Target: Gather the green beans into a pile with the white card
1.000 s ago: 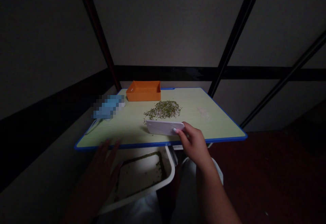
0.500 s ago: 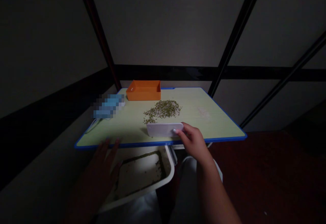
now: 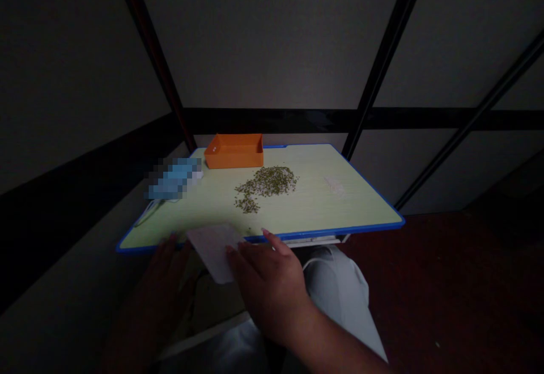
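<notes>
My right hand (image 3: 272,283) grips a flat white scraper (image 3: 211,249), tilted over the near edge of the pale green, blue-rimmed tabletop (image 3: 314,209). Beneath the scraper, in my lap, sits a white tub (image 3: 208,335), mostly dark and partly covered by my hands. In shadow to the left, my left hand (image 3: 155,289) has its fingers stretched out beside the tub, close to the table edge. Small green grains (image 3: 274,180), perhaps mung beans, lie spread mid-table. A few stray ones trail toward the near edge.
An orange open box (image 3: 233,160) stands at the back left of the table. Left of it lies a blurred-out blue item (image 3: 174,178) with a pale cord. A patch of whitish grains (image 3: 335,185) is on the right. Panelled walls close in behind and at left.
My right hand has drawn the scraper left and toward me, from upright on the table to slanting over the tub. The left hand has hardly moved. The view has shifted slightly.
</notes>
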A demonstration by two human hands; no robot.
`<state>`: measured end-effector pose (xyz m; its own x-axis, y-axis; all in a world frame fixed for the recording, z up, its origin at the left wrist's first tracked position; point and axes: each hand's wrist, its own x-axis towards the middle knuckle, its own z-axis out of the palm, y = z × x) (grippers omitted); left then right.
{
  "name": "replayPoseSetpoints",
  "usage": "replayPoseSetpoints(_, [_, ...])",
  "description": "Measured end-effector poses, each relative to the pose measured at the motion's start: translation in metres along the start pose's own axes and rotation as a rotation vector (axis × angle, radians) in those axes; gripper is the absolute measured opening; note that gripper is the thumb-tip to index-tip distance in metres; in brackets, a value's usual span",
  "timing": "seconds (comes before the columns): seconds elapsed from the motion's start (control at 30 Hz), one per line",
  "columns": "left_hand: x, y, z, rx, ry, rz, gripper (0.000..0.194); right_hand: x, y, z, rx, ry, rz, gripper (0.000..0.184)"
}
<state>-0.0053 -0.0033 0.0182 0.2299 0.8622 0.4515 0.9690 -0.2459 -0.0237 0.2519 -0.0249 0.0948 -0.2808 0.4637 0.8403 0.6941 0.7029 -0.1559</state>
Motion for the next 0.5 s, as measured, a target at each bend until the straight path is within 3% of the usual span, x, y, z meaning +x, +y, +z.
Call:
replayPoseSetpoints(0.13, [0.0, -0.002, 0.001, -0.018, -0.009, -0.025, 0.057, -0.001, -0.006, 0.012, -0.055, -0.043, -0.017, 0.026])
replayPoseSetpoints(0.3, [0.002, 0.003, -0.006, -0.01, -0.064, -0.047, 0.059, -0.001, 0.0, 0.0, 0.012, -0.082, 0.035, 0.024])
replayPoseSetpoints(0.4, [0.003, 0.007, -0.009, 0.014, -0.054, -0.051, 0.06, 0.0, 0.017, -0.014, 0.143, -0.07, 0.128, 0.024])
replayPoseSetpoints(0.5, [0.003, 0.008, -0.01, 0.025, -0.035, -0.059, 0.061, 0.001, 0.04, -0.026, 0.168, 0.001, 0.336, 0.019])
